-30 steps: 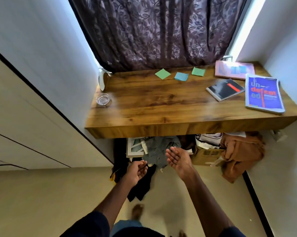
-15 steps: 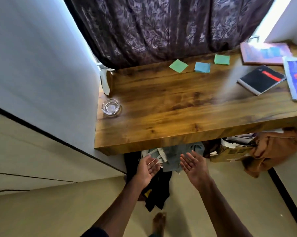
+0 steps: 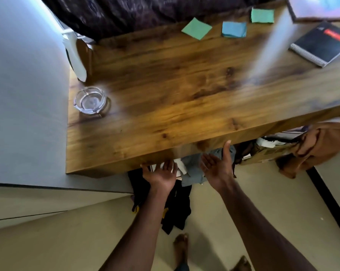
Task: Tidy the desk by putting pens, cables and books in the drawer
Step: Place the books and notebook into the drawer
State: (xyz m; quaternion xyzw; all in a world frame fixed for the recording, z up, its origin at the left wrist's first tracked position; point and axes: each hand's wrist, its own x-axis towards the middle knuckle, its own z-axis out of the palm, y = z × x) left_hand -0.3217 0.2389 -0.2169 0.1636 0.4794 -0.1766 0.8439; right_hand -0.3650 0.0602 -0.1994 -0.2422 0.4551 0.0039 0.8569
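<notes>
- Wood-grained and brown, the counter [image 3: 184, 90] ran from the grey wall [image 3: 24, 94] on its left out past the right side of the view, with its thick front edge facing the person.
- Both bare arms reached toward that front edge.
- The left hand [image 3: 161, 175] sat just below the edge, left of its middle. Its fingers [image 3: 166, 165] were loosely spread, with the tips going out of sight beneath the wood. They grasped nothing that I could see.
- The right hand [image 3: 216, 169] hung just beside it, palm open and turned leftward, fingers [image 3: 206, 159] straight, released and holding nothing. Its thumb [image 3: 226, 151] stood upright, the tip touching the front face of the counter.
- The books lay flat on top. A black notebook [image 3: 321, 43], spiral-bound with a red stripe, sat toward the right edge. A pinkish book [image 3: 319, 7] lay at the far right corner, cut off by the frame. I could not tell whether the two touched.
- Three sticky notes lay apart along the far edge, beside the dark curtain [image 3: 145, 12]: a green note [image 3: 197, 28], a blue note [image 3: 234, 29] and a second green note [image 3: 262, 15].
- A glass ashtray [image 3: 90, 102] stood near the left edge, and a white object [image 3: 75, 55] leaned at the far left corner, too blurred to name.
- Under the counter lay heaped clothes: a grey garment [image 3: 192, 169] behind the hands, a black garment [image 3: 177, 210] on the floor [image 3: 243, 192], and a brown cloth [image 3: 317, 145] off to the right.
- A bare foot [image 3: 182, 243] stood on the pale floor between the arms.
</notes>
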